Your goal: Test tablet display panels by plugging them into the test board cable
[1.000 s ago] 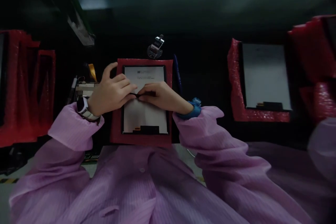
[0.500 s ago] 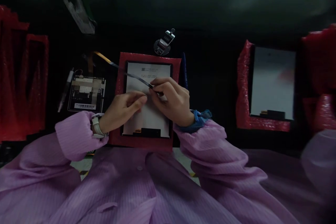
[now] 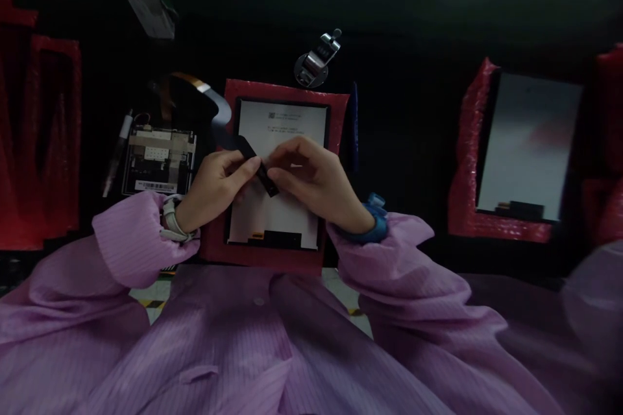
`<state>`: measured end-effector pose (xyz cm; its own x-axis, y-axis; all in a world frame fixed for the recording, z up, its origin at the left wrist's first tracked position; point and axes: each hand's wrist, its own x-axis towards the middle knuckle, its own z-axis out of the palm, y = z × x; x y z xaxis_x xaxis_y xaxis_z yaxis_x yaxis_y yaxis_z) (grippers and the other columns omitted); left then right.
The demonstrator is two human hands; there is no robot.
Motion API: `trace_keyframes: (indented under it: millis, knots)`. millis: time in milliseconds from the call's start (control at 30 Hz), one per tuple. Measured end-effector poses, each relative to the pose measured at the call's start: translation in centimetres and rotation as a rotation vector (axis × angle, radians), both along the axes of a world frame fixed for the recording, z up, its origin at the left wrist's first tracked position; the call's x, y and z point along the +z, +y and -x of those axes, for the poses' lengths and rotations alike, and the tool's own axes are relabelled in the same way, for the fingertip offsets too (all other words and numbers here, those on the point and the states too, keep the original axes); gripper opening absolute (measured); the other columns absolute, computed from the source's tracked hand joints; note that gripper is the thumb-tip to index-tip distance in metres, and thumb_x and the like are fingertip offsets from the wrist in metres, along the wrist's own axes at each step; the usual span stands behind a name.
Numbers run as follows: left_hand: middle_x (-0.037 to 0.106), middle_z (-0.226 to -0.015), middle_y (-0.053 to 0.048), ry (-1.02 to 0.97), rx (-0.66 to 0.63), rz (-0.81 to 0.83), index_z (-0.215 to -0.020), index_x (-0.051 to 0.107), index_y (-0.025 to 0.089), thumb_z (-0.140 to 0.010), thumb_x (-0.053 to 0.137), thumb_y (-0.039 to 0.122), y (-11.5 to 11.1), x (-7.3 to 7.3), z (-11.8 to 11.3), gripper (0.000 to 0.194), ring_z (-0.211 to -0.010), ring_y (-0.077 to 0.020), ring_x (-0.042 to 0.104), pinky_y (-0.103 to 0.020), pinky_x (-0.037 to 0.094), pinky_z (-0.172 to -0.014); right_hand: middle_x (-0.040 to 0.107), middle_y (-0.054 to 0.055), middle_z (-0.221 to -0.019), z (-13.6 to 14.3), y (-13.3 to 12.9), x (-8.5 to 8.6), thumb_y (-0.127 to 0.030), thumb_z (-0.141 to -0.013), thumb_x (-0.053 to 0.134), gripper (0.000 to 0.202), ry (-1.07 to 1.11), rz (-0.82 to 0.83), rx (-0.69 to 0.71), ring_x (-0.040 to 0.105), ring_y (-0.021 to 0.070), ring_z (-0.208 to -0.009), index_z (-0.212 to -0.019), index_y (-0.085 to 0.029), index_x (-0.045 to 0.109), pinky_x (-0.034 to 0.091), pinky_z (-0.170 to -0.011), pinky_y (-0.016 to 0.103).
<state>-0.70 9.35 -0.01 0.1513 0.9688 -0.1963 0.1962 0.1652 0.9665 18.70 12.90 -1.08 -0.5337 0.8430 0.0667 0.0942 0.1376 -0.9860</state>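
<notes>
A flat ribbon cable [image 3: 221,107] curves in from the left and ends in a wide black end piece [image 3: 267,183]. My left hand [image 3: 217,183] pinches that black end between thumb and fingers. From the other side, my right hand [image 3: 311,175] has its thumb and forefinger closed at the edge of the same piece. Both hands are above the white back of a display panel [image 3: 277,220], which shows printed text near its top and a black strip along its bottom. Under the panel lies a red bubble-wrap bag [image 3: 335,110].
At left are a circuit board unit [image 3: 160,155], a pen [image 3: 117,155] and red bubble-wrap bags [image 3: 53,142]. A metal tally counter [image 3: 316,61] stands behind the panel, with a blue strip-like object [image 3: 355,130] beside it. Another display panel [image 3: 530,142] rests on red bubble wrap at right.
The cable's end has come down and turned its wide black face up. My left hand, holding nothing visible before, now grips it. My right hand has shifted slightly and stays at the cable.
</notes>
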Motion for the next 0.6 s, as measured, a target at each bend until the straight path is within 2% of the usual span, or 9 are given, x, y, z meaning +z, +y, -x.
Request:
trace_keyframes:
  millis: [67,133,233,333,400,467,533,600]
  knots:
    - [0.053,-0.057,0.002,0.069,-0.002,-0.038,-0.066,0.054,0.017,-0.093,0.056,0.043,-0.1,0.0,0.0,0.037,-0.047,-0.0097,0.050,-0.023,0.039,-0.046,0.065,0.002,-0.088,0.0,0.2,0.0,-0.040,-0.090,0.073,0.031,0.016,0.227,0.093,0.060,0.0092,-0.067,-0.106,-0.016,0.062,0.050,-0.055,0.021]
    - [0.049,-0.055,0.002,0.171,0.009,-0.099,-0.062,0.049,0.018,-0.093,0.056,0.040,0.0,0.0,-0.1,0.038,-0.049,-0.0098,0.047,-0.024,0.036,-0.047,0.066,0.002,-0.084,0.1,0.3,0.1,-0.043,-0.087,0.076,0.037,0.030,0.341,0.166,0.061,0.0094,-0.067,-0.108,-0.015,0.063,0.050,-0.055,0.020]
    - [0.046,-0.054,0.002,0.320,-0.014,-0.173,-0.058,0.044,0.019,-0.093,0.055,0.040,0.2,0.3,0.1,0.042,-0.051,-0.0100,0.043,-0.025,0.031,-0.049,0.066,0.001,-0.079,0.2,0.5,0.4,-0.041,-0.086,0.077,0.033,0.025,0.379,0.189,0.063,0.0102,-0.069,-0.102,-0.014,0.065,0.053,-0.060,0.021]
    - [0.044,-0.051,0.003,0.443,-0.165,-0.134,-0.058,0.047,0.018,-0.098,0.051,0.045,-0.5,1.1,0.8,0.048,-0.048,-0.0094,0.040,-0.027,0.029,-0.049,0.065,0.001,-0.078,0.3,0.5,0.6,-0.039,-0.084,0.077,0.029,0.019,0.373,0.186,0.061,0.0096,-0.068,-0.092,-0.014,0.065,0.052,-0.060,0.021]
    - [0.046,-0.054,0.003,0.532,-0.209,-0.174,-0.060,0.049,0.017,-0.100,0.051,0.045,-2.2,1.6,1.1,0.048,-0.048,-0.0092,0.041,-0.027,0.031,-0.050,0.062,-0.001,-0.075,0.4,0.5,0.6,-0.039,-0.083,0.078,0.029,0.026,0.373,0.174,0.057,0.0083,-0.064,-0.086,-0.014,0.064,0.049,-0.058,0.021]
    - [0.055,-0.066,0.001,0.616,-0.170,-0.326,-0.069,0.055,0.016,-0.101,0.053,0.038,-4.6,1.7,0.9,0.040,-0.058,-0.0112,0.051,-0.026,0.040,-0.058,0.059,-0.002,-0.073,0.3,0.3,0.6,-0.036,-0.082,0.079,0.027,0.027,0.369,0.170,0.053,0.0073,-0.062,-0.082,-0.014,0.063,0.045,-0.057,0.021]
    - [0.064,-0.085,-0.005,0.698,-0.137,-0.492,-0.084,0.063,0.014,-0.101,0.055,0.031,-7.2,1.2,0.3,0.025,-0.078,-0.0165,0.061,-0.029,0.049,-0.074,0.058,-0.002,-0.072,0.3,0.1,0.6,-0.031,-0.082,0.078,0.023,0.006,0.346,0.183,0.051,0.0075,-0.063,-0.082,-0.013,0.063,0.042,-0.057,0.021]
    - [0.067,-0.100,-0.011,0.797,-0.134,-0.607,-0.102,0.067,0.011,-0.100,0.057,0.026,-9.5,0.3,-0.6,0.018,-0.093,-0.0220,0.063,-0.035,0.052,-0.084,0.058,-0.001,-0.072,0.2,-0.3,0.6,-0.027,-0.082,0.076,0.018,-0.016,0.318,0.202,0.051,0.0080,-0.064,-0.081,-0.013,0.064,0.040,-0.058,0.021]
